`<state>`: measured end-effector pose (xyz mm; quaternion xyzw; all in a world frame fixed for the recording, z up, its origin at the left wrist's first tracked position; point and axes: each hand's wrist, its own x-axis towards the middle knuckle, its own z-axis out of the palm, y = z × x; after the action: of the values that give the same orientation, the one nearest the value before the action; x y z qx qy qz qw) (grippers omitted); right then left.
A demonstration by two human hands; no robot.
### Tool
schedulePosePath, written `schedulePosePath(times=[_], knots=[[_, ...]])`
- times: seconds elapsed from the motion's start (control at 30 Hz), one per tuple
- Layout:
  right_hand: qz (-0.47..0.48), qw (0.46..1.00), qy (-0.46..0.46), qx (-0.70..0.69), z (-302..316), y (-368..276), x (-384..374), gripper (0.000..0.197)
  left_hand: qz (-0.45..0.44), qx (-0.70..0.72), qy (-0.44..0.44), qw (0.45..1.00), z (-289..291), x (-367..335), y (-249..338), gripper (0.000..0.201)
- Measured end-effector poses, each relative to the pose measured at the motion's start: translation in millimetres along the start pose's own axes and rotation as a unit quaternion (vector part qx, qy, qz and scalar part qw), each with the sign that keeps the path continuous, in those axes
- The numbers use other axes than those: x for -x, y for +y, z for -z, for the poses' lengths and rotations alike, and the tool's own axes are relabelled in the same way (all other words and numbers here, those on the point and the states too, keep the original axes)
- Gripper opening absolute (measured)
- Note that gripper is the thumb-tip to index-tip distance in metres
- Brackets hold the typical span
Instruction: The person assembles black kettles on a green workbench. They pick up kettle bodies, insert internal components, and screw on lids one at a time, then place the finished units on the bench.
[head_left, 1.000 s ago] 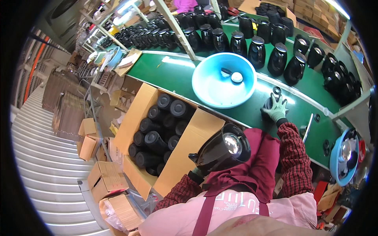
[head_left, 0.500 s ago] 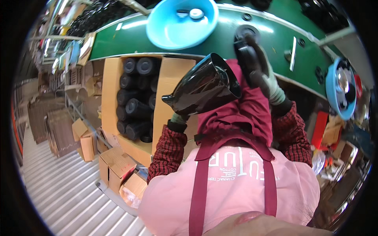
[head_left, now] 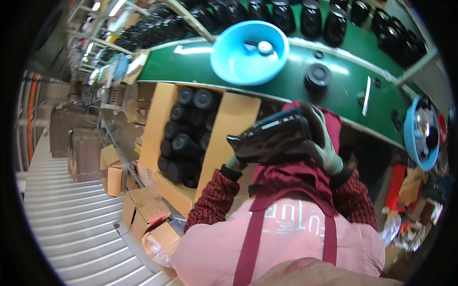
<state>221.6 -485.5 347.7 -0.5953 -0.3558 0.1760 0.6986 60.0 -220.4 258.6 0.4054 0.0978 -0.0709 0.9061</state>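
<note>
A glossy black housing (head_left: 274,138), hollow and tapering to a small knob at its left end, lies sideways in front of my apron. My left hand (head_left: 234,164) supports it from beneath near the narrow end; most of its fingers are hidden behind the housing. At the wide end, my right hand (head_left: 324,138), in a pale glove with dark fingers, is closed round the rim. Whether that hand also holds a part inside the opening cannot be made out. Beyond it, a round black part (head_left: 318,76) with a ringed top stands on the green bench (head_left: 191,66).
On the bench are a blue basin (head_left: 224,62) with small parts, a white strip (head_left: 366,97) and black rings (head_left: 318,54). Several black housings (head_left: 310,21) line the back. A carton (head_left: 229,114) of black cylinders stands below; another blue basin (head_left: 411,136) is at right.
My right hand has come back from the bench to the housing's wide end. The housing has turned more level, its opening now mostly hidden. The whole view has shifted, showing more of the back row.
</note>
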Motion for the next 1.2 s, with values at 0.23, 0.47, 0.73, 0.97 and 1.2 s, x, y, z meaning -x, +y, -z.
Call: schedulePosePath(times=[0.23,0.47,0.73,0.97,1.2], knots=[[-0.007,0.996,0.014,-0.085,-3,-4,-1,0.099,-0.136,-0.072,0.0,0.988,7,7,21,0.048],[-0.098,0.973,-0.02,-0.209,-4,-46,-9,0.096,-0.224,-0.384,0.106,0.889,-34,5,44,0.032],[0.102,0.983,-0.037,0.148,-9,-48,7,0.104,-0.053,-0.264,-0.019,0.963,-12,23,7,0.058],[0.194,0.945,-0.126,0.23,20,-63,12,0.1,-0.12,-0.526,-0.123,0.833,-52,-9,8,0.057],[-0.098,0.94,0.08,-0.317,23,-43,23,0.077,-0.153,-0.545,-0.053,0.823,-48,-28,33,0.056]])
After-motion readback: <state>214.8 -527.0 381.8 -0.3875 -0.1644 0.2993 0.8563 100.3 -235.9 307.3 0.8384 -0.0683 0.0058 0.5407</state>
